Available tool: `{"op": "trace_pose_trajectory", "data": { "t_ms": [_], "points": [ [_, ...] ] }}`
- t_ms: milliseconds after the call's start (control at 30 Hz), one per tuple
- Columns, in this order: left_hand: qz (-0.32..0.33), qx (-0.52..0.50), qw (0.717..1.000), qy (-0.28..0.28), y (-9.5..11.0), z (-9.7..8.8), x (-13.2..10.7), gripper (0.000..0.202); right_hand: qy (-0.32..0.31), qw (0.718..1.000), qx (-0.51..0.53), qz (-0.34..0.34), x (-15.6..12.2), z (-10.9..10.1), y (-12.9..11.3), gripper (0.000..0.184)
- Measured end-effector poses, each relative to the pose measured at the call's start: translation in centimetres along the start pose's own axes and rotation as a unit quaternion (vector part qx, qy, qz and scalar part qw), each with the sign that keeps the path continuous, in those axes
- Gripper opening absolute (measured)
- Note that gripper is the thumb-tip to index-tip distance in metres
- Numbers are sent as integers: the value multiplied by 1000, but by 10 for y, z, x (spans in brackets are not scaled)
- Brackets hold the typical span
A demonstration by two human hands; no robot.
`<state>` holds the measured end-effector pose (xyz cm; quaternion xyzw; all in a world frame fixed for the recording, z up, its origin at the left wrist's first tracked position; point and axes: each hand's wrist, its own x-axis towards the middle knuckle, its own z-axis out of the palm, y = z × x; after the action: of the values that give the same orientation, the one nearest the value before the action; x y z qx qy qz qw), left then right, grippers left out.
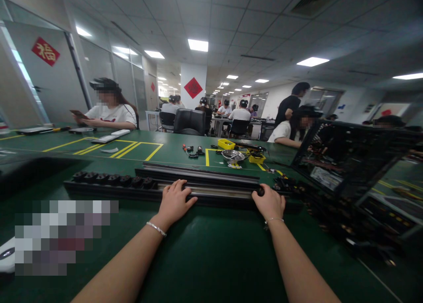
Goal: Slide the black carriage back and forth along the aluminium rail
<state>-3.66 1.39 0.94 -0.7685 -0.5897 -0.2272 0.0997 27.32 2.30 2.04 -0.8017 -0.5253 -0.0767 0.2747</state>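
Observation:
A long black rail assembly (205, 186) with silver strips lies across the green table (211, 259) in front of me. My left hand (174, 201) rests on its near edge with the fingers spread flat over the rail. My right hand (269, 201) is closed around a small black knob at the rail's right end. A row of black round parts (109, 179) sits on the rail's left portion.
A black open-frame chassis (346, 162) stands tilted at the right. Beyond the rail lie a metal bowl (233, 155), yellow boxes (226, 143) and small tools (193, 151). Other people sit at the far side and at back tables. Yellow tape lines mark the table.

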Motion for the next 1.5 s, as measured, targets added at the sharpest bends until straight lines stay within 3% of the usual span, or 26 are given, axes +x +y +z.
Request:
{"op": "trace_pose_trajectory", "data": {
  "t_ms": [733, 967, 1333, 1500],
  "points": [
    [1, 1, 1000, 8, 0, 0, -1, 33, 5, 999, 45, 22, 3, 1, 5, 41],
    [-7, -4, 1000, -6, 2, -2, 0, 33, 29, 1000, -3, 11, 4, 1, 9, 42],
    [-5, -4, 1000, -4, 1, -3, 0, 33, 7, 999, 23, 33, 8, -2, 15, 43],
    [0, 4, 1000, 0, 1, -3, -1, 33, 32, 999, -3, 24, 7, -1, 16, 42]
  ]
}}
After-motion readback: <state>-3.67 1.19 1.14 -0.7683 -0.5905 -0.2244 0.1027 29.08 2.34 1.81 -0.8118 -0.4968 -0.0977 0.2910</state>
